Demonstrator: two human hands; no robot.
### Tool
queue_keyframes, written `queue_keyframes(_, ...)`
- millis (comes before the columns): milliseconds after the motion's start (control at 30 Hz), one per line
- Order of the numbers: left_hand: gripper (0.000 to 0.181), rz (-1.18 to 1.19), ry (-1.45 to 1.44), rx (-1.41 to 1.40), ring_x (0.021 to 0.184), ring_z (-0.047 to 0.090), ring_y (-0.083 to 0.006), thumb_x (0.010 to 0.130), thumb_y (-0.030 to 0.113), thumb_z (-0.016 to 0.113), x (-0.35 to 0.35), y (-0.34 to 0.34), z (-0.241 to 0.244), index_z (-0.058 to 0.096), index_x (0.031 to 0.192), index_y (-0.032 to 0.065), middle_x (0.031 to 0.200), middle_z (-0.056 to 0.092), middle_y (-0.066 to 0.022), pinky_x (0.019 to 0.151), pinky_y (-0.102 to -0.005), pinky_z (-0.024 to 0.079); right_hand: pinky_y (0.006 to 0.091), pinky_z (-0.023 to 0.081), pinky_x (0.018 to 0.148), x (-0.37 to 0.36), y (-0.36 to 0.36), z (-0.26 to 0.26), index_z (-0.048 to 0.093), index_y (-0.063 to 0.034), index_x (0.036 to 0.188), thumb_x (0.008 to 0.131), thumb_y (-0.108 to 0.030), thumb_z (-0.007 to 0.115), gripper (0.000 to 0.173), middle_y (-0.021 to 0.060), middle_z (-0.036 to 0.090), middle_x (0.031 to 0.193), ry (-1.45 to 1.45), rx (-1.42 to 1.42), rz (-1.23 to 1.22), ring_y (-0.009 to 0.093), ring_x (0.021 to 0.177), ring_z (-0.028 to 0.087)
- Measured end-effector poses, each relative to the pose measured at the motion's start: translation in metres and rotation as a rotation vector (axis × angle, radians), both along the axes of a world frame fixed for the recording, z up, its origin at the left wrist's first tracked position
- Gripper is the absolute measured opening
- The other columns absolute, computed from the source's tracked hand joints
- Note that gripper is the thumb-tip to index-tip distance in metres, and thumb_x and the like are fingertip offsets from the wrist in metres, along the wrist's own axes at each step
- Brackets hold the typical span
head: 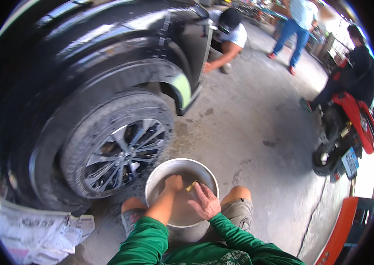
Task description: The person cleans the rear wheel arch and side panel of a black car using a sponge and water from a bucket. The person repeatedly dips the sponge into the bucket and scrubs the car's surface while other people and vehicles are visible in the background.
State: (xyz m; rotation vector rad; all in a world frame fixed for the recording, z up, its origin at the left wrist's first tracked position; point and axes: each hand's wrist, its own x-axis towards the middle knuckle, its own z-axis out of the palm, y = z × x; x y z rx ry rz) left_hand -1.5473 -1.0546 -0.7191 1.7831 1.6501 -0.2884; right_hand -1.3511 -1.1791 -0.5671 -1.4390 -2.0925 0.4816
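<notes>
A round metal basin (209, 164) with murky brownish water stands between my knees. My left hand (174, 183) is inside it, curled like a fist with its fingertips hidden, so whether it grips something cannot be told. Over the basin's right side is my right hand (205, 201), its fingers fairly straight. At those fingertips it holds a small yellowish piece (192, 187) with a dark edge, possibly sandpaper or a pad. Just beyond the basin, to the left, is a dark car's wheel (125, 157). A pale green patch (182, 86) marks the car's body edge past that wheel.
Printed paper sheets (37, 228) cover the car's lower left part. A crouching person (230, 36) touches the car's far panel edge. Another person (296, 29) stands farther back. At right, someone in black (359, 69) is at a red motorcycle (352, 116). An orange-red panel (338, 228) lies lower right.
</notes>
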Motion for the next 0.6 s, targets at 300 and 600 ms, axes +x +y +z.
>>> queue_keyframes(300,0.043,-0.099,0.094,-0.367,0.117,0.07,-0.039,0.098,0.045,0.06,0.017,-0.088,0.023,0.077,0.118,0.0107,0.124,0.073,-0.0198,0.1,-0.0512,0.055,0.0485,0.055,0.102,-0.004,0.001,0.006,0.045,-0.0203,0.159,0.1,-0.055,0.062,0.071,0.0234,0.054,0.148,-0.094,-0.175,-0.092,0.039,0.122,0.063)
queue_keyframes(600,0.042,0.021,-0.072,-0.18,0.118,0.067,-0.0431,0.098,0.041,0.064,-0.026,-0.133,0.248,0.072,0.128,0.0131,0.124,0.071,-0.0246,0.102,-0.0522,0.052,0.0484,0.045,0.114,0.0,0.034,0.078,0.031,-0.0181,0.165,0.095,-0.08,0.047,0.095,0.026,0.057,0.148,0.14,-1.13,-0.437,0.042,0.138,0.054)
